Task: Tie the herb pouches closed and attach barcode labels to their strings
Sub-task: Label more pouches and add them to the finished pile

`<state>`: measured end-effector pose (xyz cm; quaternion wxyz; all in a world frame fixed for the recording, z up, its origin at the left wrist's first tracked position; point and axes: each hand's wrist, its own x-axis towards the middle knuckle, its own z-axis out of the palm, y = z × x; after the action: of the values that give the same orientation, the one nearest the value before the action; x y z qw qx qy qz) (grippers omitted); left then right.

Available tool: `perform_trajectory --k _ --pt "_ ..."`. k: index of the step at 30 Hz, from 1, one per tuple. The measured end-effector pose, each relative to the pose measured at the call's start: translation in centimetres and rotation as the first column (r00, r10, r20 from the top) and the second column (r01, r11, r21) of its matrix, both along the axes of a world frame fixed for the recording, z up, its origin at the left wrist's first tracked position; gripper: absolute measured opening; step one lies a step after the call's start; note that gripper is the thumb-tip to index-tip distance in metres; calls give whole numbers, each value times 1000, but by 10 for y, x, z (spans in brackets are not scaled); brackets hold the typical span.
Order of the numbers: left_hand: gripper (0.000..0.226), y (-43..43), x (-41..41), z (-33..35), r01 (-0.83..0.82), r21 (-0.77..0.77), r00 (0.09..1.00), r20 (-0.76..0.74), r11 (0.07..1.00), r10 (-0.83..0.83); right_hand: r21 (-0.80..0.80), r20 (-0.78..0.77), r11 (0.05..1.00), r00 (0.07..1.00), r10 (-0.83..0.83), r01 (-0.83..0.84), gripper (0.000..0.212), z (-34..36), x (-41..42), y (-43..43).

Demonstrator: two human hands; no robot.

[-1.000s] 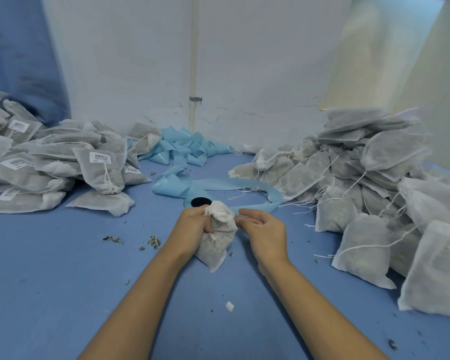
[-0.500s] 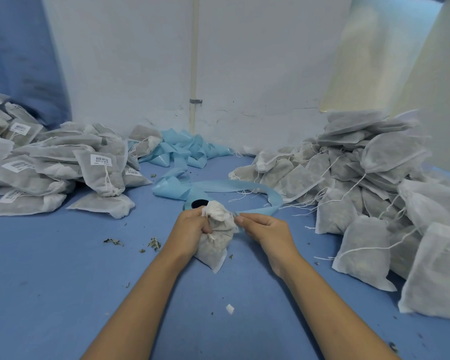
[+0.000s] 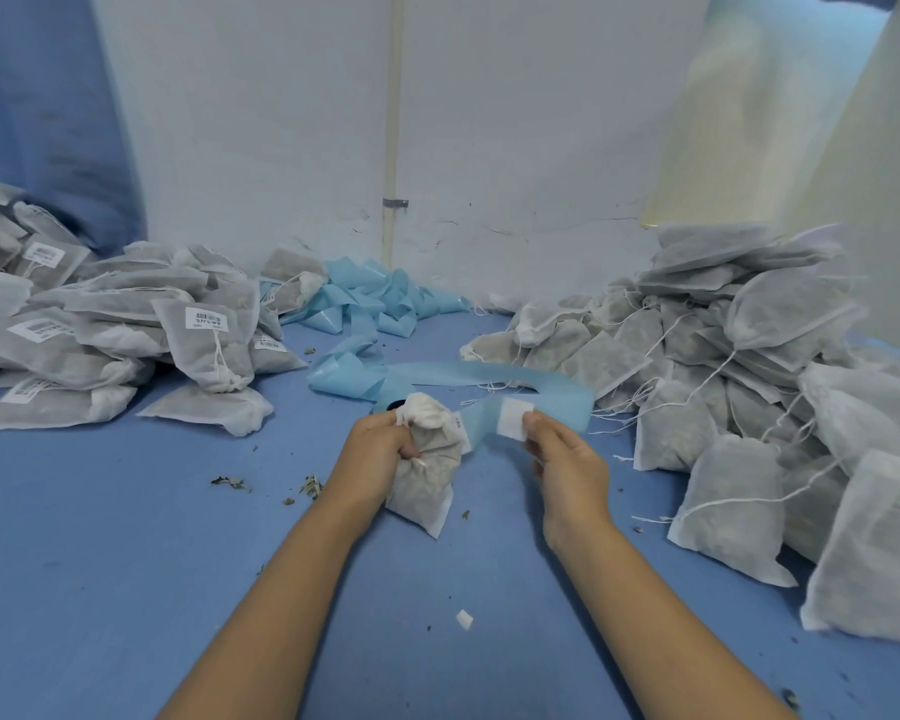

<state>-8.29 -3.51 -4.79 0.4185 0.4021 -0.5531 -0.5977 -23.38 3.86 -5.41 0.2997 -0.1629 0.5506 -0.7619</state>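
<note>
A: Where is the herb pouch [image 3: 427, 472]?

B: Just left of centre. The left hand [image 3: 380, 449] clamps its gathered neck; it looks soft and light. At three o'clock of it, the right hand [image 3: 567, 462] pinches a flimsy barcode label [image 3: 514, 419].

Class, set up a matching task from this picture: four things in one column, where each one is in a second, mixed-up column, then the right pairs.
Things:
1. pouch
2. white label
3. labelled pouches
4. unlabelled pouches

Places:
A. heaped at the right
B. pinched by the right hand
C. heaped at the left
D. gripped by the left hand

Pairs: 1-D, 2-B, 3-C, 4-A
</note>
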Motion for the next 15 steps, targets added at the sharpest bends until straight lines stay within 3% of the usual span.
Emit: perform_trajectory --k 2,4,9,12,15 --pt "19 1 -3 2 14 17 1000 24 1000 -14 -21 -58 994 992 -113 112 6 1 -3 1" --pt "20 2 -8 5 34 24 999 17 999 -35 -71 -157 987 976 -153 143 7 3 -1 2" --pt "35 5 -13 11 103 33 970 -226 994 -93 -160 -431 986 896 -107 41 11 12 20 5" --pt "34 4 -14 11 77 14 962 -264 997 -70 -196 -614 981 779 -127 6 13 11 30 8" --pt "32 4 -13 9 76 17 958 -278 997 -68 -216 -802 976 574 -164 -22 15 7 34 10"
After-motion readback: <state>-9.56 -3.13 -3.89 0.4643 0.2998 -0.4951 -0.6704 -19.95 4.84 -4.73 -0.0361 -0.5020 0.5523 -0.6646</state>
